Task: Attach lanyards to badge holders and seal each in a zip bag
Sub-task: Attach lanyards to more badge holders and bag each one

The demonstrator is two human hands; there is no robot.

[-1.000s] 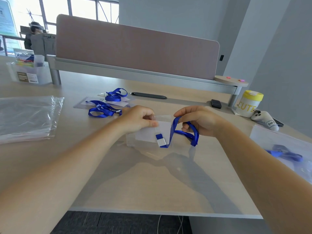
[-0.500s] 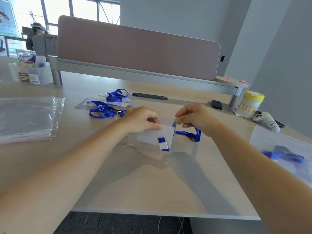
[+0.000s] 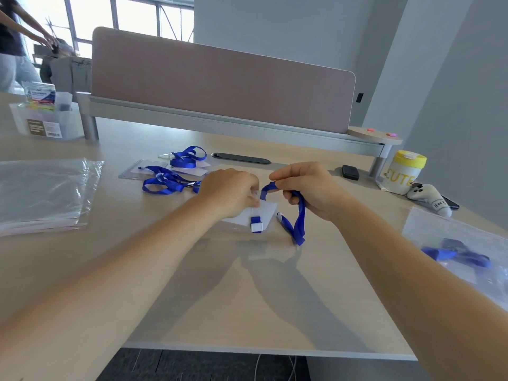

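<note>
The person is working at a pale wooden desk (image 3: pixel 247 298), and both bare forearms are reaching forward over it. The left hand (image 3: pixel 229 195) is pinching the upper edge of a clear plastic badge holder with a white card inside (image 3: pixel 248 215), which is lying flat on the desk near the middle. The right hand (image 3: pixel 308 188) is gripping a blue fabric lanyard (image 3: pixel 299 218) with curled fingers; the strap is going from this hand toward the top of the holder and is also hanging down in a loop to the desk just beside the holder. A blue and white clip piece (image 3: pixel 256 224) is lying on the holder's front edge. Whether the strap is already joined to the holder, I cannot tell, because the fingers are covering that place.

Farther back on the left, two more blue lanyards (image 3: pixel 170 176) are lying on other clear holders (image 3: pixel 137 171). A stack of clear zip bags (image 3: pixel 41 193) is resting at the left side. At the right edge, a zip bag with a blue lanyard inside (image 3: pixel 461 251) is lying flat. Behind it, a white tub with a yellow lid (image 3: pixel 402 171) is standing near a pink-brown desk divider (image 3: pixel 220 86).
</note>
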